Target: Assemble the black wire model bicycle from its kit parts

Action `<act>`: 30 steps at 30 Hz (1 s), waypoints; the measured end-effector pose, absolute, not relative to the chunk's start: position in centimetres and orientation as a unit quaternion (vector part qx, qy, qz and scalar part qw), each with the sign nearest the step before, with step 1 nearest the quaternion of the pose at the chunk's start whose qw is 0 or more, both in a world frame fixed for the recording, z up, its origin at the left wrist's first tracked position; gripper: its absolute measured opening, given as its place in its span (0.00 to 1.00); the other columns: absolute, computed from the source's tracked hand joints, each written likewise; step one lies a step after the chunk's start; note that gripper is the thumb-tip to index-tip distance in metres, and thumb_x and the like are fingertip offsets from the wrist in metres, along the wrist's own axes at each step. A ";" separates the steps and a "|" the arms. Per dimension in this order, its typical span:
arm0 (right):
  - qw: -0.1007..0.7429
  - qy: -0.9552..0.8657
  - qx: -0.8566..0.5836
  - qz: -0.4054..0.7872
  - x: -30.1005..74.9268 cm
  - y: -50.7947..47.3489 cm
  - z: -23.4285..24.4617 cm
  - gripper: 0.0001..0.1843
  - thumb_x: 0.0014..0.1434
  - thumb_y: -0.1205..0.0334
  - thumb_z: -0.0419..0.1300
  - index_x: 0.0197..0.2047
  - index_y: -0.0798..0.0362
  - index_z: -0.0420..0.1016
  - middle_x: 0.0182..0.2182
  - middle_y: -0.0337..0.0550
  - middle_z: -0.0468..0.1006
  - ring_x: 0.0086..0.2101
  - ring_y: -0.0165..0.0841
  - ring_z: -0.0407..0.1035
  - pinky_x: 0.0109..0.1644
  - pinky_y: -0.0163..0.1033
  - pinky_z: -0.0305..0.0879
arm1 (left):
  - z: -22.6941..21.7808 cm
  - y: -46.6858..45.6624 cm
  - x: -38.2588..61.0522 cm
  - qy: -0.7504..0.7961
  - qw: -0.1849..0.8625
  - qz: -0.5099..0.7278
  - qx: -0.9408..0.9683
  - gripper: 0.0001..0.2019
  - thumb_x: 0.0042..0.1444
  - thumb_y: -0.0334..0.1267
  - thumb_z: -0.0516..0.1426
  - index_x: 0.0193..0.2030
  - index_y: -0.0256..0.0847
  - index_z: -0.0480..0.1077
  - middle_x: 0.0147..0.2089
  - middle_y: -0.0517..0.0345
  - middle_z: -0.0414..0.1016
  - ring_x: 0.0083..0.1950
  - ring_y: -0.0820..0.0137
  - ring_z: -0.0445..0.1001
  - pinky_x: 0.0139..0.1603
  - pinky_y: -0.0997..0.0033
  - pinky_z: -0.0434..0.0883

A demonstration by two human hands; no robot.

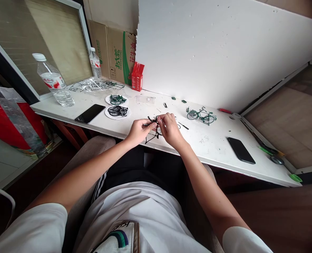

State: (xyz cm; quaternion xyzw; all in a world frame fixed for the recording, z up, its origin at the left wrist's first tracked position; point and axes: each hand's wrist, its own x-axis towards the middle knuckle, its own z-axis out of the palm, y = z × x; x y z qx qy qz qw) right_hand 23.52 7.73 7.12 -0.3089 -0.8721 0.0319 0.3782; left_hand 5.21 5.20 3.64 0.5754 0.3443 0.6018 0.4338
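Over the front part of the table, a black model bicycle frame [156, 135] with thin tubes is held between my two hands. My left hand [139, 132] pinches it from the left between thumb and fingers. Closed from the right, my right hand [171, 129] grips the upper part of the same frame with its fingertips; any small part inside them is hidden. Part of a spoked wheel shows under the right fingers. Just right of my hands lie a thin black stick-like tool [183, 125] and a small dark ring. A finished-looking green model bicycle [202, 116] stands farther right.
Two paper plates with green parts [117, 99] and black parts [117, 111] sit left of my hands. A phone [90, 113] and water bottle [56, 82] are farther left, part sprues [98, 85] behind. Another phone [241, 150] lies right. A red box [137, 77] stands at the back.
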 end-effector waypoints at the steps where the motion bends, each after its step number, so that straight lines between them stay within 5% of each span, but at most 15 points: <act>1: 0.373 -0.874 -0.311 0.033 23.6 7.7 7.2 0.13 0.80 0.54 0.45 0.47 0.47 0.66 0.42 0.51 0.74 0.42 0.45 0.63 0.52 0.53 0.63 | 3.6 5.2 5.2 0.346 0.432 0.601 0.577 0.23 0.56 0.56 0.71 0.46 0.35 0.83 0.42 0.46 0.87 0.43 0.57 0.86 0.51 0.58 0.81; 12: 0.343 -0.888 -0.307 0.012 24.1 7.3 8.5 0.11 0.80 0.57 0.45 0.47 0.48 0.66 0.44 0.53 0.75 0.43 0.47 0.63 0.52 0.53 0.63 | 2.9 5.5 5.2 0.353 0.424 0.598 0.582 0.23 0.58 0.55 0.70 0.47 0.35 0.84 0.46 0.45 0.87 0.42 0.58 0.86 0.48 0.60 0.81; 30: 0.305 -0.900 -0.312 -0.008 24.2 6.8 8.6 0.10 0.79 0.58 0.44 0.46 0.48 0.63 0.43 0.52 0.73 0.41 0.46 0.63 0.50 0.53 0.62 | 3.6 5.0 5.5 0.358 0.429 0.588 0.585 0.22 0.57 0.57 0.70 0.40 0.36 0.82 0.38 0.48 0.86 0.40 0.58 0.85 0.46 0.61 0.80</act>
